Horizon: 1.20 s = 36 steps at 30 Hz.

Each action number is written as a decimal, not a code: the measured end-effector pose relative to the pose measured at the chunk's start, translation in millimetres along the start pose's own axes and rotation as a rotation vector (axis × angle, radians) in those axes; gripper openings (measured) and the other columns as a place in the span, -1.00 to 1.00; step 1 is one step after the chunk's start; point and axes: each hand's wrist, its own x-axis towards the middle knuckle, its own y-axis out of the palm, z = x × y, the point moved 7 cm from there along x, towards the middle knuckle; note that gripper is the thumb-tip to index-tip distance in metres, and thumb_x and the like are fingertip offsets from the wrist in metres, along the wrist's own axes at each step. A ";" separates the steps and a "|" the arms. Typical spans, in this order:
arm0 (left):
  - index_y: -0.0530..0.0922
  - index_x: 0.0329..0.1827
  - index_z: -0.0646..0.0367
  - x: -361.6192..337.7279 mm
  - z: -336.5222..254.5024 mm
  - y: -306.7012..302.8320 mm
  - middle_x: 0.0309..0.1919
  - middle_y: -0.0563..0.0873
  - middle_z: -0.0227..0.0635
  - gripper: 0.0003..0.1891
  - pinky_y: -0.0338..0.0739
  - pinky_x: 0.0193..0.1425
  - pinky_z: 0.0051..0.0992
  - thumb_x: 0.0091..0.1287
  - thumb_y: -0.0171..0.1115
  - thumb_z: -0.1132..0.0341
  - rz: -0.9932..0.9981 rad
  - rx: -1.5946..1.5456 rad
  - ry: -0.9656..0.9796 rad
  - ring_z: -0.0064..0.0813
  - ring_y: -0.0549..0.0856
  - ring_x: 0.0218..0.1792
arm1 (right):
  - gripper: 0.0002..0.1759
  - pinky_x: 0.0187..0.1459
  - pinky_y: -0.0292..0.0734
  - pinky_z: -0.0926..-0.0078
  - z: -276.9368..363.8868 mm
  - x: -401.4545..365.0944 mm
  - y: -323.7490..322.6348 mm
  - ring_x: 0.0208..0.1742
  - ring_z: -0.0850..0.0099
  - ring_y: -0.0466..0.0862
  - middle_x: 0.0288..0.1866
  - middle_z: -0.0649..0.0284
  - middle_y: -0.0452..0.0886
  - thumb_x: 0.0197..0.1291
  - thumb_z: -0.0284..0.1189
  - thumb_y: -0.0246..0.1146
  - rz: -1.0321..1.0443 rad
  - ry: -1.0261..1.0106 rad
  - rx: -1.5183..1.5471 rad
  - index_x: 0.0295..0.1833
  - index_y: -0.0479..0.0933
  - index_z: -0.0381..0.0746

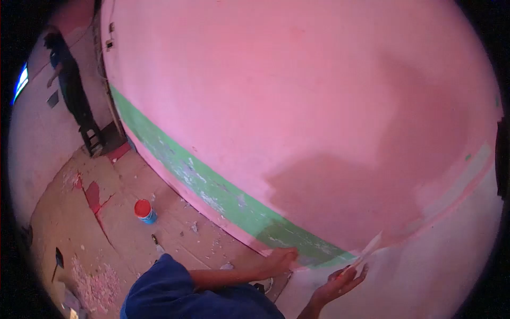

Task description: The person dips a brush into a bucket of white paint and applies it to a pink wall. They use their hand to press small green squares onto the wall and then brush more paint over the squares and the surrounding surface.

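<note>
One scraper (369, 249) is grasped by the right hand (345, 282) near the edge of the pink wall (255, 101); left hand's (282, 260) grip, I cannot tell.

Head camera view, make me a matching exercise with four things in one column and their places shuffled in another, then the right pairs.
1. Pale flat-bladed tool
2. Blue bucket with a red top
3. Painted green band
4. Dark legged stool

A. Along the lower part of the pink wall
B. At the feet of another person
C. In the right hand
D. On the brown floor, between the stool and the wearer's blue clothing

Pairs: 1-C; 2-D; 3-A; 4-B
</note>
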 end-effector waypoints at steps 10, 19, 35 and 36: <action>0.51 0.00 0.20 22.8 -44.5 59.6 -0.22 0.53 -0.14 -0.56 0.37 -0.02 -0.31 0.40 -0.02 -0.02 0.147 -0.027 0.114 -0.32 0.50 -0.08 | -0.49 -0.21 0.44 0.53 -3.6 -35.8 24.4 -0.17 0.45 0.47 -0.16 0.27 0.42 0.36 -0.24 0.03 0.262 -0.058 -0.030 0.32 0.07 -0.16; 0.39 -0.09 0.24 24.4 -23.0 45.7 -0.25 0.45 -0.21 -0.75 0.42 -0.14 -0.34 0.37 0.04 0.21 0.075 -0.178 -0.034 -0.34 0.48 -0.23 | -0.49 0.11 0.38 0.39 -9.1 -58.7 45.2 0.13 0.30 0.44 0.14 0.10 0.37 0.36 -0.29 0.02 0.596 -0.197 0.095 0.31 0.05 -0.22; 0.40 -0.27 0.21 -5.0 -80.9 -31.0 -0.52 0.43 -0.44 -0.75 0.35 -0.38 -0.64 0.49 -0.13 0.25 -0.149 -0.006 0.012 -0.70 0.40 -0.52 | -0.70 -0.20 0.47 0.47 31.4 95.5 78.7 -0.14 0.33 0.51 -0.03 0.23 0.53 0.06 -0.55 0.29 0.000 -0.784 -0.373 -0.03 0.63 -0.15; 0.40 -0.28 0.22 -1.3 -78.7 -29.4 -0.52 0.43 -0.44 -0.75 0.35 -0.38 -0.64 0.49 -0.13 0.25 -0.139 0.022 0.022 -0.70 0.40 -0.52 | -0.69 -0.17 0.47 0.44 27.9 96.5 85.2 -0.11 0.33 0.50 -0.04 0.24 0.55 0.03 -0.56 0.30 -0.003 -0.834 -0.410 -0.05 0.63 -0.14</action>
